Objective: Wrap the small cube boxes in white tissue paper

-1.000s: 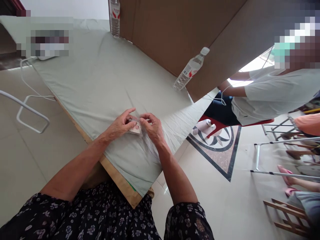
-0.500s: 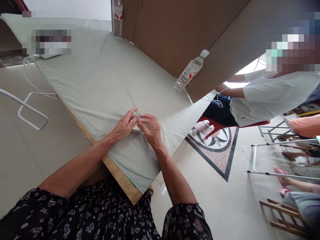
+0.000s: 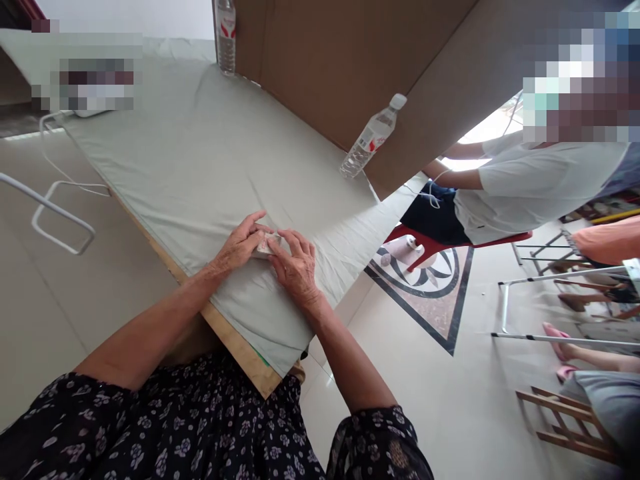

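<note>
A small folded piece of printed paper (image 3: 265, 244) lies on the pale green cloth (image 3: 210, 160) that covers the table. Both of my hands press down on it near the table's front edge. My left hand (image 3: 239, 245) rests on its left side with the fingers laid over it. My right hand (image 3: 295, 263) covers its right side, fingers bent onto the paper. Most of the paper is hidden under my fingers.
Two plastic water bottles (image 3: 369, 138) (image 3: 225, 35) stand against a large brown cardboard sheet (image 3: 340, 73) at the back. A white cable (image 3: 60, 175) runs off the table's left edge. A seated person in a white shirt (image 3: 530, 187) is to the right, on a red chair.
My hands were holding the paper a little above the cloth with fingers pinching it. They have come together and now press it flat against the cloth.
</note>
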A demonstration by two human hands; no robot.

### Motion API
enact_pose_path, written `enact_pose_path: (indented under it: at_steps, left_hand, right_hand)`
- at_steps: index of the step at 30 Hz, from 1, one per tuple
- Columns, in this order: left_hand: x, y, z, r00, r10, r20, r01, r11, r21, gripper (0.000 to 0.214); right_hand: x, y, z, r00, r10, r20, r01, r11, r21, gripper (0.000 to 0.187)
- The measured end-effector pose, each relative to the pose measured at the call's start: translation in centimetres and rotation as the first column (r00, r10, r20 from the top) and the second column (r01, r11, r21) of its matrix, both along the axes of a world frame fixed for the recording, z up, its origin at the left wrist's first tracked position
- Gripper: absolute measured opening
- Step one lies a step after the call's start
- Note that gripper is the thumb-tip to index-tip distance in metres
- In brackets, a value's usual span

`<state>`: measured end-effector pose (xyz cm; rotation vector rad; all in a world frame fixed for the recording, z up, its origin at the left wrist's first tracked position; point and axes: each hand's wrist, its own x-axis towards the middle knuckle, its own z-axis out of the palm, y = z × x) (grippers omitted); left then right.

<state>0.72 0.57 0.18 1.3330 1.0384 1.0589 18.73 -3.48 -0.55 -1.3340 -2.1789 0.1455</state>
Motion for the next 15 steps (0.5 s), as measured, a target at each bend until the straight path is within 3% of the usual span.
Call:
enact_pose_path:
  at_steps: [7, 11, 15]
  left_hand:
    - [0.1, 0.0, 1.7, 0.985, 0.146, 0.097, -0.127, 0.977, -0.173, 0.041]
    - [0.2, 0.1, 2.1, 0.99, 0.14, 0.01, -0.137, 0.982, -0.126, 0.023]
    - [0.0, 0.3, 1.7, 0.992, 0.126, -0.022, -0.128, 0.99, -0.067, 0.02]
  right_hand:
    - [0.1, 0.0, -0.8, 0.993, -0.061, 0.103, 0.04, 0.981, 0.189, 0.028]
    - [-0.1, 0.1, -0.8, 0.987, -0.066, 0.149, 0.035, 0.979, 0.203, 0.028]
    - [-0.2, 0.3, -0.9, 0.985, -0.07, 0.156, 0.042, 0.984, 0.175, 0.028]
